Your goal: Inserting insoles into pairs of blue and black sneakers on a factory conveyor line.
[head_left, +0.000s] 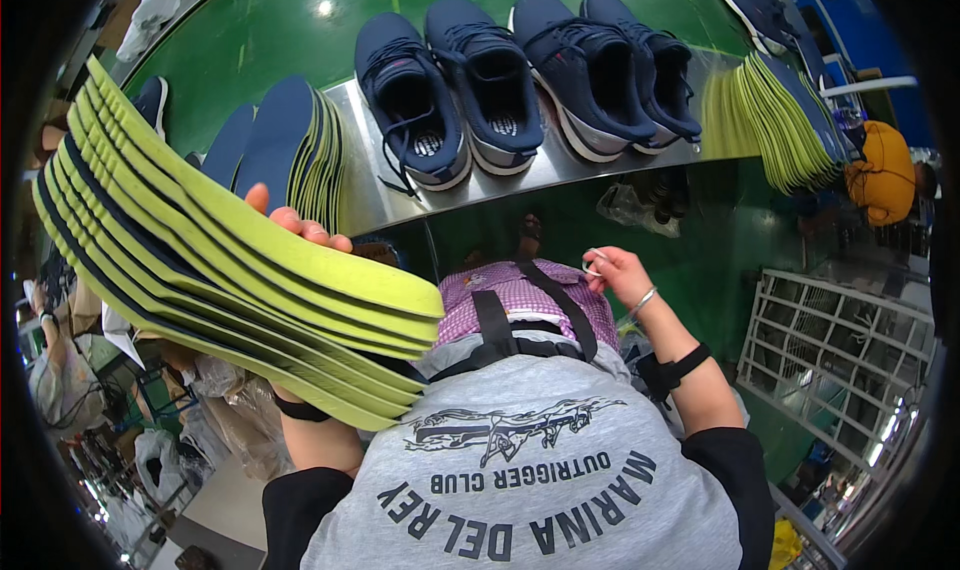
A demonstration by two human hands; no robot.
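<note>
Left hand (pixel 295 225): fingers curled around a fanned stack of yellow-green foam insoles (pixel 230 255), held over the lap | Right hand (pixel 615 270): fingertips pinched on something small, unclear what | Ahead: four navy lace-up sneakers (pixel 520 80) on a steel shelf (pixel 385 200)

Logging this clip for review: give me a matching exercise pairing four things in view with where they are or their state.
Things:
1. stack of yellow-green insoles
2. four navy shoes
3. right hand
4. fanned insoles

Places or states:
A. lined up on the metal shelf
B. at the right end of the shelf
C. held up by the left hand
D. pinching a small pale item in front of the chest

Pairs: 1-C, 2-A, 3-D, 4-B
</note>
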